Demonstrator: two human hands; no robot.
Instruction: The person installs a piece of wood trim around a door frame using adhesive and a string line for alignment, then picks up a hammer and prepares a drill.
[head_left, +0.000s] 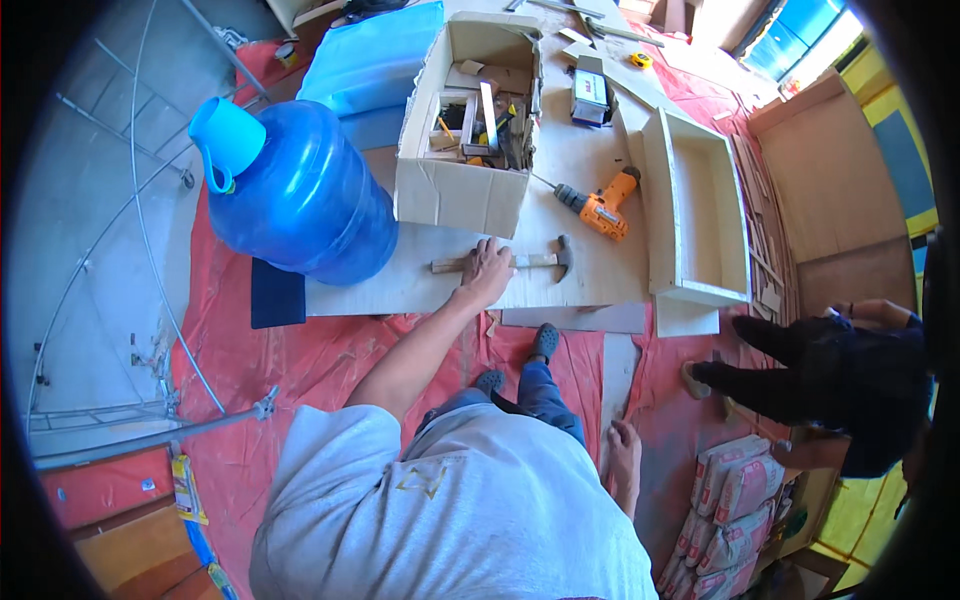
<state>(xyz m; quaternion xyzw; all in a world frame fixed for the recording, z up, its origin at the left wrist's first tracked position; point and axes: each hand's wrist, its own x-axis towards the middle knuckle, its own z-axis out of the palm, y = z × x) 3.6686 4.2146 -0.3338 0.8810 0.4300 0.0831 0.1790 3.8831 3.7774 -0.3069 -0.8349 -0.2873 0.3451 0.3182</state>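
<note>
A claw hammer (540, 260) with a wooden handle lies across the near edge of the worktable, its metal head to the right. My left hand (487, 270) reaches down over the handle with its fingers closed round it. Low at my right side hangs my right hand (625, 455), away from the table, its fingers loosely bent and nothing visible in them. Just beyond the hammer stands an open cardboard box (460, 200) of mixed tools and scraps. An orange cordless drill (607, 208) lies to the right of the box.
A big blue water jug (310, 190) with a light-blue cup (228, 138) on top stands at left. A shallow wooden drawer box (705, 210) sits at the table's right end. Another person (830, 380) stands at right near stacked bags (730, 510). Red sheeting (240, 370) covers the floor.
</note>
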